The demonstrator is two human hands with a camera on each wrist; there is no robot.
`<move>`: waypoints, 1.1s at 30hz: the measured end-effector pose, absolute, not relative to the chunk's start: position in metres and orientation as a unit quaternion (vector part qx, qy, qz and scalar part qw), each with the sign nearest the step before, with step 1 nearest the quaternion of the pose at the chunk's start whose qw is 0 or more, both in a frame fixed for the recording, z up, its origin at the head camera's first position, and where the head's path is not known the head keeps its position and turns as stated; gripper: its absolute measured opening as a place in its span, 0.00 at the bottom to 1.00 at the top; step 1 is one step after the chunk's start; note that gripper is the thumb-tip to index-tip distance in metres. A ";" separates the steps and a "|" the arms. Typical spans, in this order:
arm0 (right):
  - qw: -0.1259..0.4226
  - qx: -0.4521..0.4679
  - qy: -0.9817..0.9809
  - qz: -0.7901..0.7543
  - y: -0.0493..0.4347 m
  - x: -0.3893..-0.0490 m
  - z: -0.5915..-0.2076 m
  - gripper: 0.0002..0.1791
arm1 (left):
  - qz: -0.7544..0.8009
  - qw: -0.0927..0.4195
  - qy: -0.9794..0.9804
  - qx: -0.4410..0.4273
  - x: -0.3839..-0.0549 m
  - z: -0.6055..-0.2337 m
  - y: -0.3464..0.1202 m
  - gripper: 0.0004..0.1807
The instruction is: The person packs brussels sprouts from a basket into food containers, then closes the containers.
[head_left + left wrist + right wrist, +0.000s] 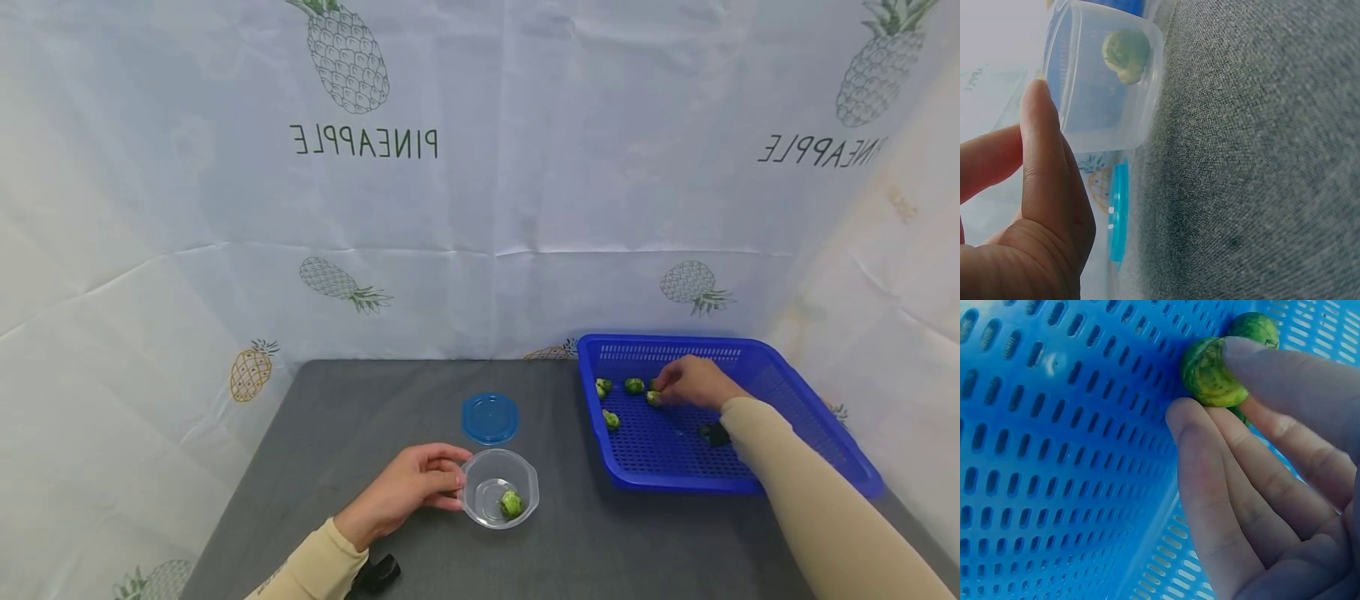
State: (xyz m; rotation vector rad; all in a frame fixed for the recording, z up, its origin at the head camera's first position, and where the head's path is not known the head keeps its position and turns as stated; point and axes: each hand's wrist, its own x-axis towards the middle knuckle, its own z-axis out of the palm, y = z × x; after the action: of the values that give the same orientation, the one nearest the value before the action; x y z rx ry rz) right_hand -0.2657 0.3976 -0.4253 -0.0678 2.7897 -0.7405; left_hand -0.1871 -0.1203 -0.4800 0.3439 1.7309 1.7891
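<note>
My left hand (412, 490) pinches the left rim of a clear plastic container (480, 471) that stands on the grey table. One Brussels sprout (511, 504) lies inside it, also visible through the wall in the left wrist view. Over in the blue basket (675, 483), my right hand (696, 383) pinches a green and yellow Brussels sprout (1210, 372) between thumb and fingers. Another sprout (1255, 329) sits right behind it in the right wrist view. More sprouts (634, 386) are spread along the left part of the basket floor.
A blue lid (490, 418) lies flat on the table (360, 417) just beyond the container. The basket's raised, slotted walls surround the right hand. Behind the table hangs a white cloth (495, 200) with pineapple prints.
</note>
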 end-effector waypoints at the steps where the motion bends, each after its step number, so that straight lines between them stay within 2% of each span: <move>1: 0.128 -0.023 0.958 -0.255 0.397 -0.266 -0.425 0.14 | 0.677 0.310 0.655 0.130 -0.187 -0.479 -0.121 0.27; 9: 0.132 -0.032 0.960 -0.245 0.395 -0.264 -0.427 0.14 | 0.675 0.309 0.657 0.129 -0.186 -0.477 -0.121 0.27; 16: 0.111 -0.065 0.965 -0.228 0.382 -0.252 -0.409 0.17 | 0.674 0.311 0.658 0.125 -0.185 -0.475 -0.121 0.27; 33: 0.041 -0.086 0.959 -0.267 0.307 -0.184 -0.353 0.17 | 0.677 0.310 0.656 0.124 -0.186 -0.477 -0.121 0.27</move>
State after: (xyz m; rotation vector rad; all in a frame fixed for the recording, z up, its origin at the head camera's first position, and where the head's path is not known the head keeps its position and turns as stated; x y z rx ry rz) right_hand -0.1836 0.3066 -0.3534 -0.2635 2.9361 -0.8190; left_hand -0.1860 -0.1213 -0.4772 0.3272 1.7339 1.7870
